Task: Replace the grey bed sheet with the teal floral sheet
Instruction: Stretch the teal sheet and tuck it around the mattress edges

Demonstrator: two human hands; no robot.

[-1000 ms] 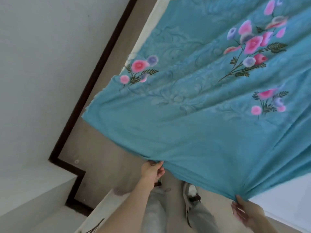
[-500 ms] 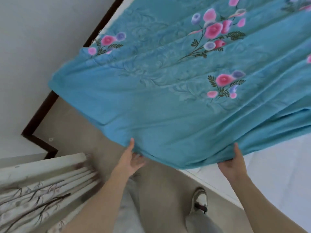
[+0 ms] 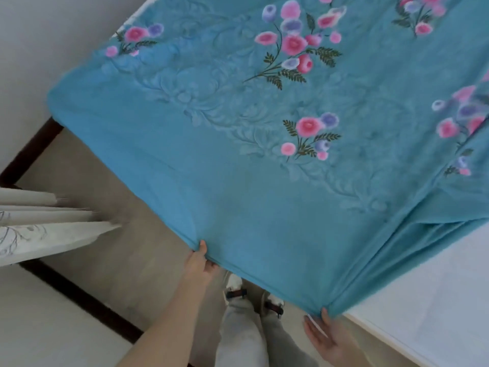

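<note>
The teal floral sheet point(image 3: 264, 160) is seen from the head view spread out above the floor point(image 3: 111, 234), running from the near hem away toward the top of the frame. Its near hem is pinched by the left hand point(image 3: 198, 263), thumb on top. A gathered corner is pinched by the right hand point(image 3: 321, 332), beside the white mattress point(image 3: 428, 308).

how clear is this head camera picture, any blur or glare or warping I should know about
Head view: soft daylight, no harsh glare. The teal floral sheet is slightly smeared, its flowers fuzzy at the edges. The left hand and right hand pinching its near edge are soft too. The wide lens and tilted head skew the dark baseboard diagonally.
</note>
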